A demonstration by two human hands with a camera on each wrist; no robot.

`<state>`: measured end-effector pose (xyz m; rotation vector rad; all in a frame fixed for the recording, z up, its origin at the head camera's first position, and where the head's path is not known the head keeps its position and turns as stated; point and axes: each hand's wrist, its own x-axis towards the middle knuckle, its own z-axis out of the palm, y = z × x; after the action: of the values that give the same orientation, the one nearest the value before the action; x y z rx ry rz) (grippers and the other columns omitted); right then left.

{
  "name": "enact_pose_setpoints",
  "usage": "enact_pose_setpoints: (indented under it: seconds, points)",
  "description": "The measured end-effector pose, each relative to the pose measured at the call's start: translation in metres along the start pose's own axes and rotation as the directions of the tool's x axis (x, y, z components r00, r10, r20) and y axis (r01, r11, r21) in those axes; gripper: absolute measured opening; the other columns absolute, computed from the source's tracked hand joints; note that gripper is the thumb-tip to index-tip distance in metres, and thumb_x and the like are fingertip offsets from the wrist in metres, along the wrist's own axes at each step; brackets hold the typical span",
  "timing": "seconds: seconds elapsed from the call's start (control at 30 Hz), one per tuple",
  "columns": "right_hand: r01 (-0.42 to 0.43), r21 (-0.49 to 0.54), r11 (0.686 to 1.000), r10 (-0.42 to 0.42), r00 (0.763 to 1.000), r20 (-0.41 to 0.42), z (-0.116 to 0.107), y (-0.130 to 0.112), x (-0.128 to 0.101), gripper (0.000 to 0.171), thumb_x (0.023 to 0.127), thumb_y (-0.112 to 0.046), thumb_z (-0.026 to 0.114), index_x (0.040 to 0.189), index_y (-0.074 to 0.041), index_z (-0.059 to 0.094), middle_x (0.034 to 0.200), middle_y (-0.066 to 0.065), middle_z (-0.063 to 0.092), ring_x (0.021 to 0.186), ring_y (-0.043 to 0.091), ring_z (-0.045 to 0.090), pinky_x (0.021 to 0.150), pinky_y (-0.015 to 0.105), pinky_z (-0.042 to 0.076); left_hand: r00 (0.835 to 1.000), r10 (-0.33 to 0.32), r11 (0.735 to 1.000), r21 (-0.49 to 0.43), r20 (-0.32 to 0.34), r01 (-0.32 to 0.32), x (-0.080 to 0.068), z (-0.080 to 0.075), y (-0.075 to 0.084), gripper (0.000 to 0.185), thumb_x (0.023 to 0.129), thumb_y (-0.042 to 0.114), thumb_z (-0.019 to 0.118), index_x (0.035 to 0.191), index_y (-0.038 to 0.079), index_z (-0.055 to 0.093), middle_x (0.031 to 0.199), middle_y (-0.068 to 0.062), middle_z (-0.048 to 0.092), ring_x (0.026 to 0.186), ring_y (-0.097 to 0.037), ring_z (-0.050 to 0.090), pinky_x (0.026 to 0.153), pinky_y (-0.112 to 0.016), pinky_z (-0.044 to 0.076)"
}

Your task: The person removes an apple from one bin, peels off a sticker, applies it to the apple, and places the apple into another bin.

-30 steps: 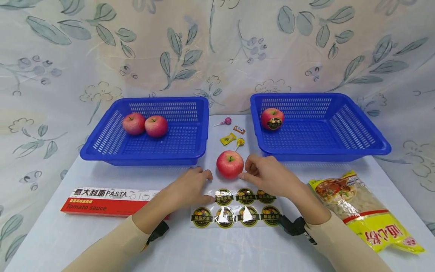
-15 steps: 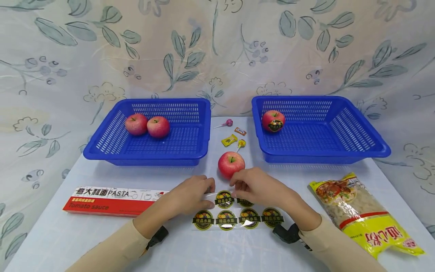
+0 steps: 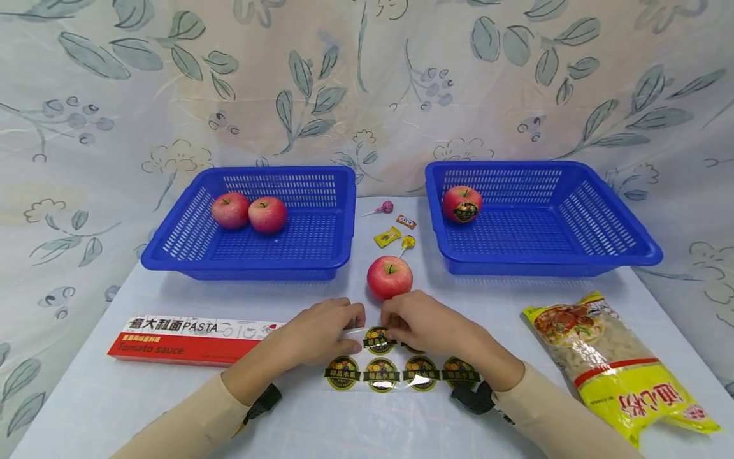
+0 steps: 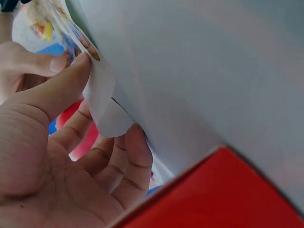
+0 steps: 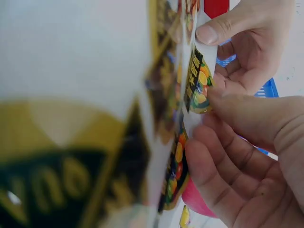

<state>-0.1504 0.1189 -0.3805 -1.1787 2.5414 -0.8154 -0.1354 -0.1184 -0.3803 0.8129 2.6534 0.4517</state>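
Observation:
A clear sheet of round black-and-gold fruit stickers lies in front of me in the head view, its far edge lifted. My left hand pinches the far left edge between thumb and fingers; the left wrist view shows the pale underside of the sheet there. My right hand pinches at the edge of a far-row sticker, thumb on top and fingertips behind the sheet. Whether that sticker has lifted is hard to tell. Just beyond the right fingers sits a red apple.
Two unstickered apples are in the left blue basket. The right blue basket holds one stickered apple. Several candies lie between the baskets. A red-and-white pasta box is at left, a yellow pasta bag at right.
My right hand has come from beside the apple down and left to the sheet's far edge. My left hand has shifted slightly nearer and now lifts that edge.

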Motion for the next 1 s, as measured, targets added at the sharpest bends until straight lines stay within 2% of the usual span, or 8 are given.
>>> enact_pose_setpoints:
  seconds: [0.2,0.3,0.43,0.57,0.67,0.73,0.83,1.0]
  points:
    - [0.044,-0.009,0.999,-0.044,0.999,-0.002,-0.001,0.0,-0.002,0.01,0.094,-0.006,0.072,0.093,-0.015,0.068,0.086,-0.011,0.062,0.078,0.004,0.056,0.075,0.024,0.052,1.0,-0.028,1.0,0.0,0.002,0.028,-0.001,0.0,0.002,0.026,0.089,0.033,0.081,0.104,0.024,0.062,0.091,0.008,0.054,0.085,-0.014,0.052,0.07,-0.035,0.047]
    - [0.045,0.017,0.999,-0.045,0.999,0.002,-0.003,0.0,-0.004,0.009,0.097,-0.007,0.069,0.095,-0.016,0.066,0.087,-0.012,0.059,0.079,0.004,0.055,0.074,0.023,0.051,0.999,-0.037,0.999,0.003,-0.002,0.037,-0.001,0.0,0.002,0.026,0.089,0.034,0.081,0.105,0.024,0.062,0.091,0.008,0.054,0.086,-0.014,0.053,0.069,-0.036,0.048]
    - [0.041,0.058,0.997,-0.04,0.999,-0.034,-0.009,0.001,-0.008,0.01,0.1,-0.008,0.064,0.097,-0.017,0.061,0.086,-0.012,0.057,0.078,0.007,0.056,0.072,0.024,0.051,0.999,-0.045,0.999,0.012,-0.012,0.046,-0.002,0.0,0.003,0.028,0.088,0.034,0.082,0.105,0.023,0.062,0.092,0.008,0.054,0.087,-0.014,0.052,0.069,-0.036,0.048]
    - [0.01,0.06,0.998,-0.006,0.997,-0.076,-0.016,0.004,-0.011,0.008,0.101,-0.01,0.063,0.099,-0.017,0.061,0.087,-0.01,0.061,0.079,0.008,0.059,0.074,0.025,0.053,0.998,-0.016,0.999,0.043,-0.06,0.018,-0.001,0.0,0.002,0.033,0.088,0.037,0.081,0.111,0.021,0.065,0.096,0.007,0.06,0.09,-0.014,0.057,0.08,-0.04,0.049]
    - [0.005,0.043,0.999,0.0,0.994,-0.105,-0.02,0.006,-0.011,0.004,0.101,-0.012,0.065,0.098,-0.015,0.063,0.089,-0.009,0.064,0.082,0.007,0.06,0.076,0.026,0.055,0.99,0.029,1.0,0.015,-0.14,-0.027,0.001,-0.002,0.002,0.037,0.089,0.036,0.08,0.118,0.018,0.066,0.102,0.004,0.066,0.095,-0.016,0.062,0.088,-0.041,0.051]
    - [0.007,0.034,0.999,-0.002,0.992,-0.128,-0.023,0.006,-0.011,0.004,0.1,-0.012,0.066,0.098,-0.014,0.063,0.089,-0.009,0.064,0.083,0.006,0.061,0.077,0.026,0.055,0.978,0.053,0.997,-0.048,-0.203,-0.064,0.003,-0.005,0.003,0.037,0.091,0.033,0.079,0.12,0.015,0.066,0.107,0.001,0.067,0.096,-0.017,0.064,0.088,-0.039,0.053]
    - [0.027,0.025,0.999,-0.023,0.984,-0.176,-0.027,0.007,-0.011,0.007,0.099,-0.009,0.067,0.097,-0.015,0.063,0.088,-0.007,0.065,0.082,0.005,0.062,0.076,0.025,0.056,0.946,0.096,0.984,-0.116,-0.309,-0.137,0.008,-0.009,0.006,0.038,0.092,0.028,0.078,0.122,0.01,0.064,0.115,-0.004,0.065,0.093,-0.017,0.064,0.081,-0.032,0.055]
    - [0.056,0.017,0.998,-0.05,0.968,-0.246,-0.028,0.01,-0.007,0.009,0.097,-0.007,0.069,0.095,-0.014,0.064,0.086,-0.008,0.064,0.078,0.005,0.062,0.072,0.026,0.056,0.878,0.138,0.974,-0.1,-0.458,-0.205,0.015,-0.008,0.011,0.029,0.093,0.022,0.077,0.116,0.01,0.064,0.123,-0.008,0.056,0.08,-0.014,0.06,0.069,-0.024,0.052]
